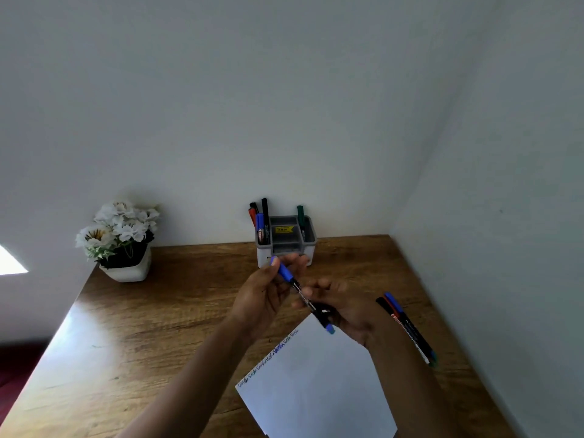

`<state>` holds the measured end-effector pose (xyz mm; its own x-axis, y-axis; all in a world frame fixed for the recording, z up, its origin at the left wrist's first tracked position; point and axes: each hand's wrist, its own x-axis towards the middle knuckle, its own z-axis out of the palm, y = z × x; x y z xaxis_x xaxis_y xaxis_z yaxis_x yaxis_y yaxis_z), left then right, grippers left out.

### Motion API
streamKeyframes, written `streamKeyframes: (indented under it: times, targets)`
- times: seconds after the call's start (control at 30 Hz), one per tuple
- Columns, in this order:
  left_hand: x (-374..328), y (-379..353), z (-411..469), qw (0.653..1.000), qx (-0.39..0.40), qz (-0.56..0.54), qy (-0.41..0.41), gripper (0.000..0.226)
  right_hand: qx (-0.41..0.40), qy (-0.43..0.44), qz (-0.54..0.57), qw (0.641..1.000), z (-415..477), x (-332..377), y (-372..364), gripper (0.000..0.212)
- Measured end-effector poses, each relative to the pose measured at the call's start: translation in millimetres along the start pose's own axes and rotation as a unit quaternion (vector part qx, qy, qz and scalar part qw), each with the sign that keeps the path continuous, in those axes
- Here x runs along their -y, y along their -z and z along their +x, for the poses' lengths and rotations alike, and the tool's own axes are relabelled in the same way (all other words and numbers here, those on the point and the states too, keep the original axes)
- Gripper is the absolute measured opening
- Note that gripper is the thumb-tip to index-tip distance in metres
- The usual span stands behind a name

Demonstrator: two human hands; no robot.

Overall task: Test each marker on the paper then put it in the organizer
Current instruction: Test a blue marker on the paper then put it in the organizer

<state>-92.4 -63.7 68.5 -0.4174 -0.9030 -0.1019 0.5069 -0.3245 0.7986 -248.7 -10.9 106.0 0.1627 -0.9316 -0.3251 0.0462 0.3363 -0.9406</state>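
Marker, blue, held above the tabletop between both hands: left hand pinching its cap, right hand gripping the barrel; a jerky pull risks smearing ink.

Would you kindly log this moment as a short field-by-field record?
held item: blue marker, in both hands above the paper
left hand: on the blue cap end
right hand: on the barrel end
paper: scribbles along its far-left edge
organizer: at the wall, markers standing in its left and right compartments
loose markers: on the table, right of the paper
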Motion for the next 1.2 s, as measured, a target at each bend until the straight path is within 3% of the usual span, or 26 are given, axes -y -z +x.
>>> streamKeyframes:
  times: [0.13,0.23,0.4,0.57,0.77,1.0,1.2]
  targets:
    - [5,12,27,0.972,-0.181,0.102,-0.107,0.032,-0.079,0.027,-0.028,0.996,24,16,17,0.010]
    - [12,25,56,0.930,-0.276,0.220,-0.099,0.046,-0.174,0.081,-0.048,0.980,57,37,31,0.010]
    - [25,48,104,0.915,-0.219,0.334,-0.062,0.083,-0.259,0.178,-0.152,0.937,120,57,52,0.015]
    - [29,53,116,0.916,-0.190,0.342,-0.093,0.071,-0.262,0.163,-0.220,0.926,154,50,61,0.013]
    - [31,58,117,0.915,-0.179,0.346,-0.103,0.070,-0.261,0.082,-0.418,0.866,178,27,63,0.023]
    - [31,59,117,0.913,-0.184,0.354,-0.086,0.070,-0.305,0.078,-0.437,0.843,175,18,51,0.035]
    - [40,60,90,0.898,-0.176,0.403,-0.006,0.066,-0.337,0.129,-0.392,0.846,129,-4,51,0.019]
